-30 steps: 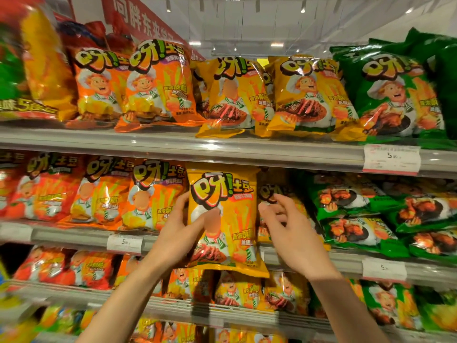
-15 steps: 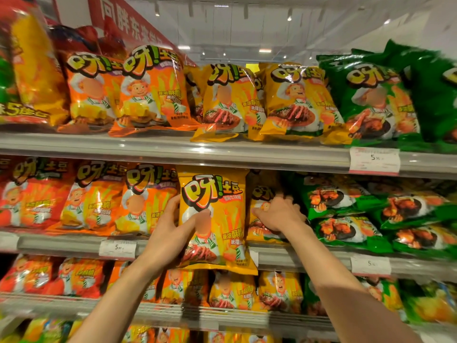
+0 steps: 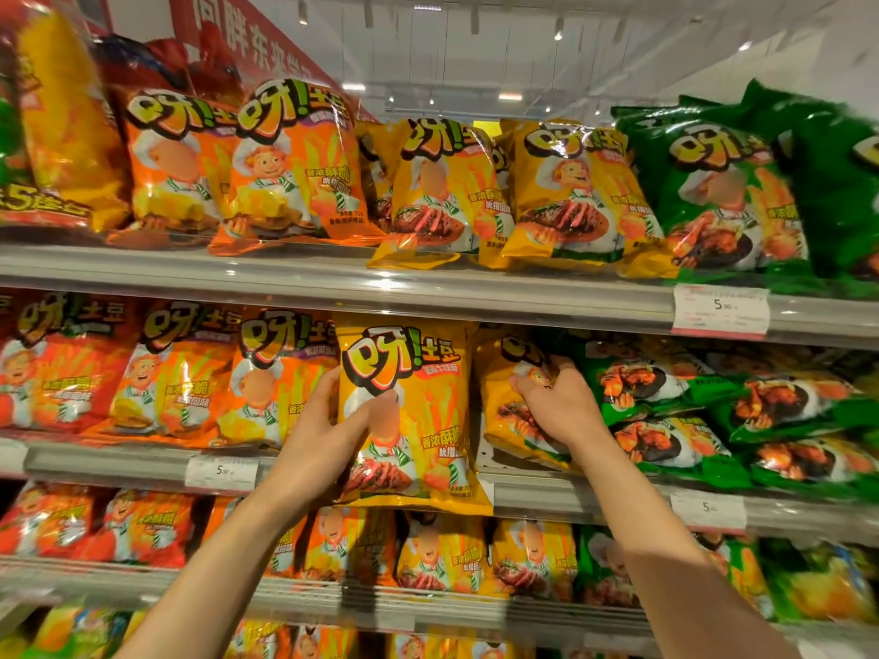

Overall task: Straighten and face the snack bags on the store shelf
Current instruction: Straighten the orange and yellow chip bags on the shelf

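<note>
Left hand [image 3: 323, 435] grips yellow bag [image 3: 414, 420]

1. White price tag [image 3: 720, 309] is hanging on the upper rail at right, reading 5.90.
2. Price tag [image 3: 221, 472] is sitting on the middle rail at left.
3. Price tag [image 3: 708, 512] is sitting on the middle rail at right.
4. Red banner [image 3: 247, 35] with pale characters is slanting overhead.
5. Ceiling lights [image 3: 510, 96] are glowing.

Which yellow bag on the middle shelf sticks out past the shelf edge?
The upright yellow bag in the left hand; its bottom hangs over the shelf edge.
</note>
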`<action>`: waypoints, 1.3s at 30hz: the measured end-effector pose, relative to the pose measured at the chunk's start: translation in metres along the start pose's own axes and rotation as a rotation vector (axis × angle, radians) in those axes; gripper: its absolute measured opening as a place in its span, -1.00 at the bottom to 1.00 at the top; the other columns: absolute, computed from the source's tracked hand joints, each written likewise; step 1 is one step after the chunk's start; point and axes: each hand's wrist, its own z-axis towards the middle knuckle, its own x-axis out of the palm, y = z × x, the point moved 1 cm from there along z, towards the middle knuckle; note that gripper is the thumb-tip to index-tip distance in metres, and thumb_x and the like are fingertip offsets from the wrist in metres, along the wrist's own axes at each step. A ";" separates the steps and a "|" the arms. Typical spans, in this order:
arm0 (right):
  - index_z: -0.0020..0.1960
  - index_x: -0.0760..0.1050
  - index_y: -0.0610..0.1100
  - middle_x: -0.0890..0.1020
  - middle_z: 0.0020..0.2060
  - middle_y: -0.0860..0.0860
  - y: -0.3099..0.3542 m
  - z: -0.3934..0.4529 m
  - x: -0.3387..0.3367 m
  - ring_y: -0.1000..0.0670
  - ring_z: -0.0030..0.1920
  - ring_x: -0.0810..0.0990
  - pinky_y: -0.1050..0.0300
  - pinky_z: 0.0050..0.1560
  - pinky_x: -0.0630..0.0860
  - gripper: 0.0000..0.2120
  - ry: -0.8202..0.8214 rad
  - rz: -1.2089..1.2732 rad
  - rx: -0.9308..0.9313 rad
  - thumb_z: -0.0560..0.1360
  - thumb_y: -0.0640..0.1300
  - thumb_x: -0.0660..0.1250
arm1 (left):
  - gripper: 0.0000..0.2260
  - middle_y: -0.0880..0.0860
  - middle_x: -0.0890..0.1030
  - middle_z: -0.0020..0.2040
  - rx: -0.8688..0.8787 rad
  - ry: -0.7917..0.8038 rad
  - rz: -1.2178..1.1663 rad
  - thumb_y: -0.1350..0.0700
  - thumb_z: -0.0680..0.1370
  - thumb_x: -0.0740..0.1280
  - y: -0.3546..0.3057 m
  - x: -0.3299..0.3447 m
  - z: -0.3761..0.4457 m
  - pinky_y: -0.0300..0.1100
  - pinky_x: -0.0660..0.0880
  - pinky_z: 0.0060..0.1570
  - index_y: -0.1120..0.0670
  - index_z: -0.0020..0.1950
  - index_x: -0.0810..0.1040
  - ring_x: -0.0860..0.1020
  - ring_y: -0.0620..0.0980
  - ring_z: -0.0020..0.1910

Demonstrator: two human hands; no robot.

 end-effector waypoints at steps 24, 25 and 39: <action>0.48 0.24 -0.21 0.32 0.44 -0.29 -0.002 -0.007 0.023 -0.31 0.40 0.33 -0.21 0.38 0.31 -0.39 -0.136 -0.472 -0.286 0.62 0.20 0.13 | -0.37 -0.23 0.49 0.36 0.029 0.020 0.001 -0.23 0.48 0.41 0.018 -0.014 0.011 -0.16 0.43 0.20 -0.21 0.51 0.28 0.49 -0.16 0.31; 0.48 0.23 -0.21 0.30 0.45 -0.30 -0.003 -0.004 0.024 -0.32 0.40 0.32 -0.23 0.39 0.30 -0.40 -0.135 -0.480 -0.285 0.62 0.19 0.12 | -0.38 -0.25 0.48 0.35 0.032 0.016 0.006 -0.21 0.50 0.40 0.017 -0.013 0.010 -0.18 0.41 0.18 -0.21 0.51 0.28 0.49 -0.17 0.31; 0.61 -0.06 -0.10 -0.04 0.57 -0.28 -0.023 0.002 0.043 -0.29 0.54 0.08 -0.17 0.48 0.08 -0.28 -0.043 -0.606 -0.276 0.62 0.26 0.06 | -0.40 -0.30 0.50 0.30 0.046 -0.006 0.051 -0.30 0.41 0.38 0.015 -0.003 0.010 -0.16 0.41 0.22 -0.25 0.42 0.35 0.48 -0.23 0.28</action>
